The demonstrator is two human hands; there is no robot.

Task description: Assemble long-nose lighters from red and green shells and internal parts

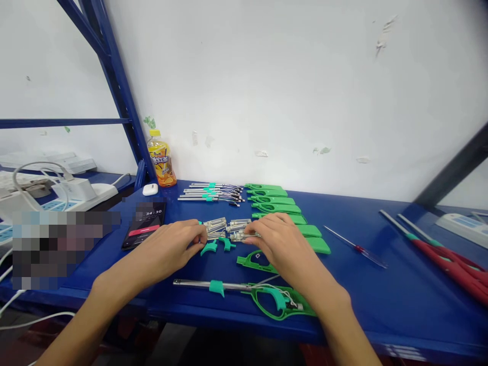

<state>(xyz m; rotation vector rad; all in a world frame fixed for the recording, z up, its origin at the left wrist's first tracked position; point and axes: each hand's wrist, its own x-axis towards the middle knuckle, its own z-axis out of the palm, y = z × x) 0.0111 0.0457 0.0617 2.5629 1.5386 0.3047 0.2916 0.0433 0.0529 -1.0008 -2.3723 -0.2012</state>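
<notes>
My right hand (276,239) pinches a small clear plastic fuel tank (238,236) at the pile's right side. My left hand (179,244) is closed, thumb and fingers together, by the other clear tanks (215,225); whatever it holds is hidden. Two curved teal triggers (227,244) lie just below the tanks. Nearer the table edge is an opened green lighter shell (263,310) with a metal tube (194,283), white wires and a teal trigger in it. Another green half shell (249,262) is partly covered by my right hand.
Several metal tubes with wires (208,193) and a column of green shells (280,201) lie behind. A screwdriver (358,248) and red-handled long lighters (438,254) are at right. A phone (147,223), white earbud case (150,189) and drink bottle (162,160) stand left.
</notes>
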